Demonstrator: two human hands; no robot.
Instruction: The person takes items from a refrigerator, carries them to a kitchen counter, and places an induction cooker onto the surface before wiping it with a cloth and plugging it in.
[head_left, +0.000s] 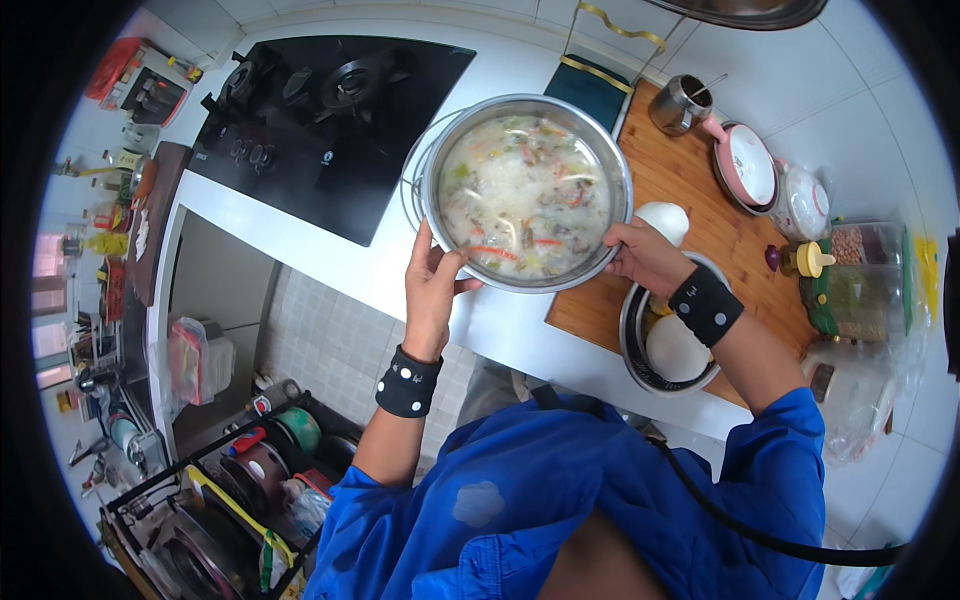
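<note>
Between my two hands is a round stainless steel pot (625, 169), full of a pale soup (525, 191) with orange, green and brown bits in it. My left hand (433, 281) grips the rim at its lower left, thumb on top. On the lower right, my right hand (646, 253) holds the pot's edge. Just past the pot's left side shows a wire rack (412, 176), partly covered by it. A white rounded object (664, 220) lies beyond my right hand. Under my right wrist stands a metal pot (628, 352) with another white rounded thing (675, 349) inside.
A black gas hob (330, 112) is set in the white counter (352, 274) on the left. On the right, a wooden board (731, 270) bears a steel mug (673, 109), a pink-handled pan (750, 161) and a yellow-lidded jar (802, 259). A rack of cookware (247, 480) stands low at left.
</note>
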